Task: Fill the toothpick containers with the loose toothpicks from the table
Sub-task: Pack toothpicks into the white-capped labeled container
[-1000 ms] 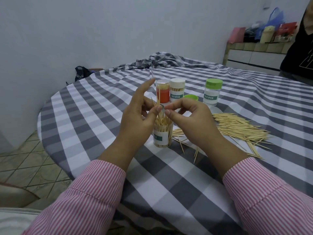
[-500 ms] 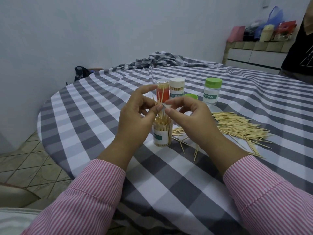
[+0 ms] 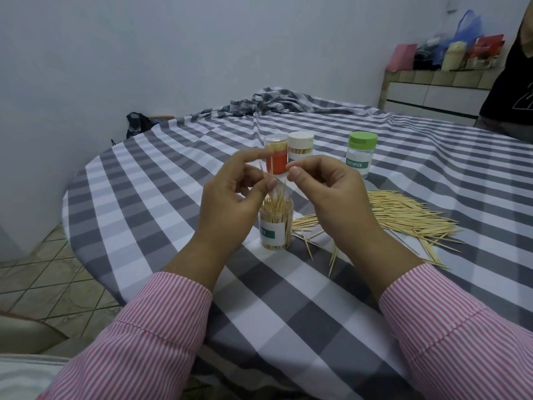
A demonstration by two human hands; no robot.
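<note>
A clear open toothpick container [image 3: 275, 226], crowded with upright toothpicks, stands on the checked tablecloth between my hands. My left hand [image 3: 230, 203] hovers just above and left of its mouth, pinching a few toothpicks that point upward. My right hand [image 3: 328, 197] is above and right of it, thumb and forefinger pressed together; I make out no toothpick in them. Loose toothpicks [image 3: 403, 215] lie in a pile to the right, with a few strays near my right wrist. Behind stand an orange-labelled container [image 3: 276, 157], a white-lidded one [image 3: 300, 145] and a green-lidded one [image 3: 362, 157].
The round table's edge [image 3: 86, 226] curves close on the left, above a tiled floor. Bunched cloth [image 3: 274, 102] lies at the far side. A person in black [image 3: 513, 82] stands at the far right by a sideboard [image 3: 432, 96] with bags.
Both hands have lifted a little off the container's mouth and drawn apart. The right hand now hides the green lid behind it.
</note>
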